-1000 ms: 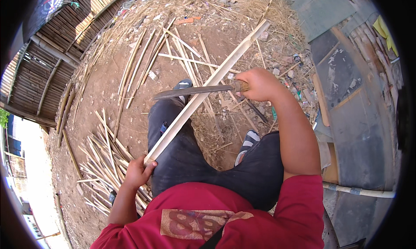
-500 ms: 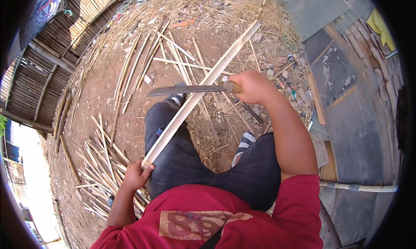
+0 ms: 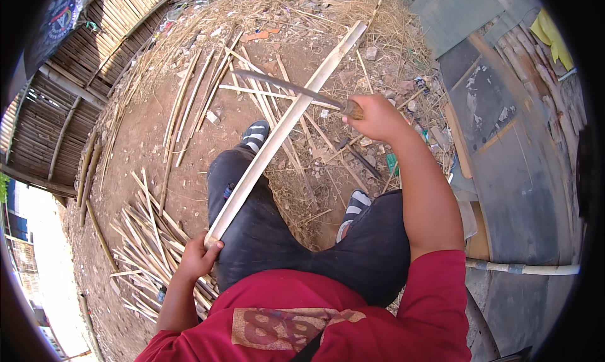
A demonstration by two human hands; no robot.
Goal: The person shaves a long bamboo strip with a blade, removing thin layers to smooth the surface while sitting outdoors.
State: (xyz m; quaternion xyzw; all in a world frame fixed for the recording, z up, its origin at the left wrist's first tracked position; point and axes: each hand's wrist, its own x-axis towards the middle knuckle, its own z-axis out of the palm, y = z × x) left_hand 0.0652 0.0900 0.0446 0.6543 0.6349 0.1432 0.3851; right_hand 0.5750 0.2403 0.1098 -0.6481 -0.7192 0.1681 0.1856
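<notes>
My left hand (image 3: 200, 256) grips the near end of a long split bamboo piece (image 3: 257, 168), its hollow pale side facing up. The piece slants across my left thigh and away to the far right. In my right hand (image 3: 373, 117) is the wooden handle of a machete (image 3: 282, 84), closed in my fingers. The long dark blade points left and crosses the bamboo beyond its middle; whether it touches the bamboo I cannot tell.
A heap of split bamboo strips (image 3: 148, 251) lies beside my left hand. More strips (image 3: 189, 103) are scattered on the dirt ahead, among rubble and straw. A bamboo-slat wall (image 3: 57, 122) stands left; dark boards (image 3: 504, 173) lie along the right.
The machete has moved farther out along the bamboo, its tip now angled up and away. My right hand has shifted slightly right and outward. The bamboo's far end has swung a little left.
</notes>
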